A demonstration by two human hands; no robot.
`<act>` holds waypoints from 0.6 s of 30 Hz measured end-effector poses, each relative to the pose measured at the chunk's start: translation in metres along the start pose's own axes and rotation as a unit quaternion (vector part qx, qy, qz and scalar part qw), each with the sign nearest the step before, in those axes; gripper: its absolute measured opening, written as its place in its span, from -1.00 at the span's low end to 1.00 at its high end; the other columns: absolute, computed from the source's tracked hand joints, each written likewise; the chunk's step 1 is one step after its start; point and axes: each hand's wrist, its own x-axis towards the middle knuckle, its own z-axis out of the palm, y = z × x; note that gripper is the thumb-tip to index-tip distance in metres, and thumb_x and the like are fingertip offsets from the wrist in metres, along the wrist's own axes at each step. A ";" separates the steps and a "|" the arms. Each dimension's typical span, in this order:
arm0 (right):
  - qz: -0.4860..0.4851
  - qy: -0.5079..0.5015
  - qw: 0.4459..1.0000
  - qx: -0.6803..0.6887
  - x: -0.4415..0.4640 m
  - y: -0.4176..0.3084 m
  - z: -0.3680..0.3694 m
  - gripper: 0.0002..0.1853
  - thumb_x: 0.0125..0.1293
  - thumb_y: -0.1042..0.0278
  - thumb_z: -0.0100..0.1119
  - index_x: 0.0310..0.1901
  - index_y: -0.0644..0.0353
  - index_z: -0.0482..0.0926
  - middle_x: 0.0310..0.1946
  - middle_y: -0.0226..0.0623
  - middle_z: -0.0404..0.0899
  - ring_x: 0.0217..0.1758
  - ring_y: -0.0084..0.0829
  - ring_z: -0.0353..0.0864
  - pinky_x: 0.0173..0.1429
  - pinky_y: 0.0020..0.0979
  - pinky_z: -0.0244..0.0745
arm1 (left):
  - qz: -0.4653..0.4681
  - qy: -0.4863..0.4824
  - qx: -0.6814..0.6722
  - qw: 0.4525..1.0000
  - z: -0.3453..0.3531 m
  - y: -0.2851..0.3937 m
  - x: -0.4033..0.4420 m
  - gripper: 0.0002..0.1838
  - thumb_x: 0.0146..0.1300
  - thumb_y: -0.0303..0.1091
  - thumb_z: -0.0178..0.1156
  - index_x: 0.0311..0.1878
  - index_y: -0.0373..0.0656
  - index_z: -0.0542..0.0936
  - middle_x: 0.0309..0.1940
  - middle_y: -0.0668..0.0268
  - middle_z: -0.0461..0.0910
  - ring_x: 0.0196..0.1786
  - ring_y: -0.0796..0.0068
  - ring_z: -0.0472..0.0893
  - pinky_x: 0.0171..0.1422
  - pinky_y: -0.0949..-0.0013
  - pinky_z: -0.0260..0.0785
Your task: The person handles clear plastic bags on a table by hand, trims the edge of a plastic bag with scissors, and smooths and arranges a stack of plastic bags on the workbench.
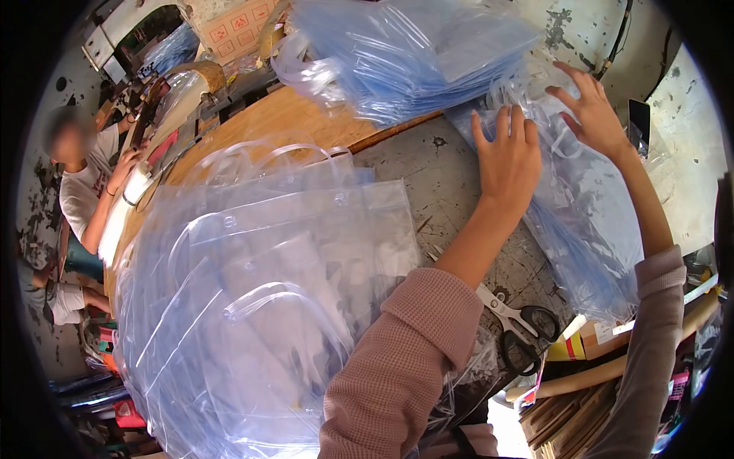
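My left hand (pixel 511 164) rests at the upper end of a stack of clear plastic bags (pixel 562 237), close to their looped handles. Its fingers are apart, with the tips bent over the plastic. On the other side of the handles, my right hand (pixel 595 115) is held with fingers spread and nothing visible in them. A larger pile of transparent bags with handles (pixel 267 306) spreads to the left of my left arm. Beyond my hands lies a thick stack of bluish clear bags (pixel 436 69).
Scissors with black handles (pixel 497 303) lie on the worn metal tabletop (pixel 451 195) beside my left forearm. A phone (pixel 639 126) is right of my right hand. Another person (pixel 84 191) works at the far left. A cardboard box (pixel 238 32) stands at the back.
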 end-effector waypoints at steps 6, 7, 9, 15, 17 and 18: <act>0.216 0.053 0.943 0.247 -0.015 0.022 -0.001 -0.82 0.11 0.49 0.04 -0.22 0.17 0.51 -0.26 -0.12 0.53 -0.13 -0.11 0.52 -0.06 -0.25 0.41 | -0.035 -0.028 -0.006 0.999 0.001 0.002 -0.002 -0.75 0.07 -0.45 0.17 -0.13 -0.18 0.50 0.06 0.20 0.42 0.20 0.28 0.38 0.25 -0.30 0.03; 0.304 -0.026 0.913 0.271 -0.021 0.023 0.008 -0.85 0.12 0.49 0.02 -0.26 0.20 0.51 -0.36 -0.09 0.54 -0.25 -0.07 0.54 -0.14 -0.26 0.43 | -0.037 -0.033 -0.003 0.999 0.001 0.002 -0.002 -0.73 0.07 -0.45 0.18 -0.11 -0.19 0.50 0.06 0.20 0.42 0.20 0.28 0.38 0.24 -0.31 0.03; 0.286 -0.101 0.920 0.249 -0.046 0.026 0.044 -0.90 0.12 0.51 0.01 -0.31 0.25 0.47 -0.45 -0.12 0.50 -0.33 -0.16 0.55 -0.16 -0.30 0.42 | -0.033 -0.029 -0.002 0.999 0.002 0.001 -0.002 -0.73 0.07 -0.46 0.18 -0.10 -0.18 0.49 0.05 0.20 0.42 0.19 0.28 0.38 0.24 -0.32 0.03; 0.304 -0.195 0.831 0.424 -0.048 0.016 0.036 -0.83 0.20 0.43 0.02 -0.19 0.18 0.54 -0.29 -0.13 0.56 -0.16 -0.21 0.57 -0.07 -0.29 0.42 | -0.037 -0.021 -0.007 0.999 0.002 0.000 -0.003 -0.70 0.09 -0.46 0.16 -0.06 -0.16 0.48 0.02 0.20 0.43 0.15 0.26 0.39 0.22 -0.35 0.03; 0.162 0.004 0.929 0.334 -0.043 -0.001 0.030 -0.69 0.28 0.26 0.03 0.04 0.05 0.51 0.03 -0.16 0.46 0.12 -0.18 0.44 0.16 -0.30 0.32 | -0.037 -0.019 -0.008 0.999 0.002 0.001 -0.002 -0.70 0.09 -0.46 0.15 -0.06 -0.15 0.48 0.00 0.19 0.43 0.14 0.26 0.40 0.22 -0.36 0.04; 0.163 0.004 0.928 0.334 -0.040 -0.009 0.029 -0.69 0.28 0.26 0.03 0.04 0.05 0.51 0.03 -0.16 0.46 0.12 -0.18 0.44 0.16 -0.30 0.32 | -0.036 -0.016 -0.010 0.999 0.002 0.001 -0.002 -0.71 0.10 -0.46 0.15 -0.07 -0.16 0.48 -0.01 0.19 0.42 0.13 0.25 0.40 0.22 -0.36 0.05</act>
